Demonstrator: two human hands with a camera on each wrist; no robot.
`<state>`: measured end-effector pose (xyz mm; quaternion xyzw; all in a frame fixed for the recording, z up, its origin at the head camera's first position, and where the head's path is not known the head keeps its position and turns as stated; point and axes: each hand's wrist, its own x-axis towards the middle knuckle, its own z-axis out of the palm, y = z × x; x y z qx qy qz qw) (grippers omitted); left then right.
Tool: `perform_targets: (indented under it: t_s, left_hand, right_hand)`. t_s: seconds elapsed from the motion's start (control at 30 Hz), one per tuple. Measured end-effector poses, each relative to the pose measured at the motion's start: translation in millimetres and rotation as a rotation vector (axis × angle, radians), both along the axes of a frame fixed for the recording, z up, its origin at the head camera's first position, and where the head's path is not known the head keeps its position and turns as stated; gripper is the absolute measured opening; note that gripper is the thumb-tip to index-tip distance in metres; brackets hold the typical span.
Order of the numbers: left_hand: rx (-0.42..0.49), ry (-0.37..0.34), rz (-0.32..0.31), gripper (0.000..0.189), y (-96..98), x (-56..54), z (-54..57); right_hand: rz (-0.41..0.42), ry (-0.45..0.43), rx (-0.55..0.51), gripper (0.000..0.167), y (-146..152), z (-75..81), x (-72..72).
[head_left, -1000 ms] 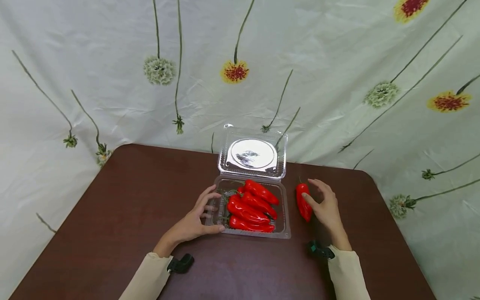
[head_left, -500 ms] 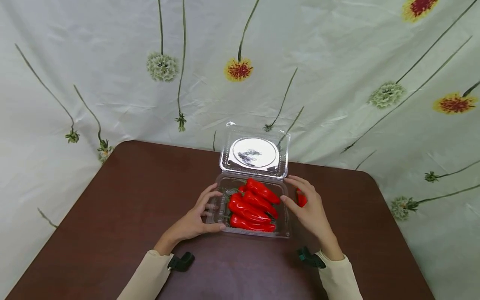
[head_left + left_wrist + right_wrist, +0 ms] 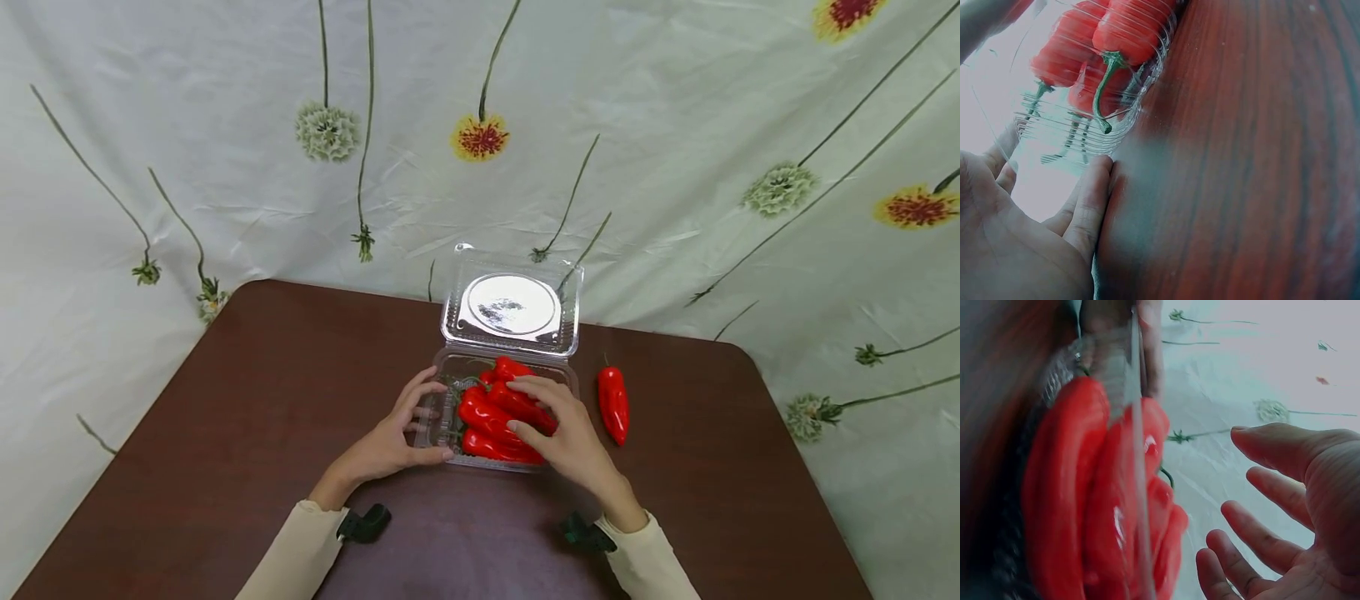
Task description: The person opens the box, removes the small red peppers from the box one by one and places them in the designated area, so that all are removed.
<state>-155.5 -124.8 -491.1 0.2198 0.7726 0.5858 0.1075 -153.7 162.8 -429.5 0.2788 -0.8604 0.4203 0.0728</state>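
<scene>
Several red peppers (image 3: 483, 412) with green stems lie in a clear plastic clamshell container (image 3: 442, 367), its lid (image 3: 510, 304) tipped up at the back. My left hand (image 3: 386, 446) rests against the container's left side, fingers spread along the wall and thumb at the front left corner. In the left wrist view its fingers (image 3: 1088, 206) lie relaxed by the ribbed plastic. My right hand (image 3: 566, 429) is over the right part of the peppers and hides some of them. Its fingers are spread and hold nothing, as the right wrist view shows. Right of the container lies a single red pepper (image 3: 613, 404).
The container stands on a dark brown table (image 3: 300, 367) with rounded back corners. Behind the table hangs a pale cloth (image 3: 660, 167) printed with flowers, and the raised lid stands close to it.
My right hand has moved left, from beside the single pepper to above the peppers in the container. The single pepper is fully visible again. My left hand stays by the container.
</scene>
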Motion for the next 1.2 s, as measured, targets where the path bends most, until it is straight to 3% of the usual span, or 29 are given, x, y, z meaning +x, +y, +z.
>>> perform_targets:
  t_s: [0.53, 1.2]
  left_hand:
    - [-0.016, -0.001, 0.004, 0.086, 0.5, -1.1, -0.6]
    - [-0.002, 0.005, -0.003, 0.084, 0.3, -1.7, -1.9]
  right_hand:
    - [0.084, -0.001, 0.044, 0.047, -30.9, -20.7, -2.6]
    - [0.045, -0.001, 0.119, 0.057, -33.1, -32.1, -3.4]
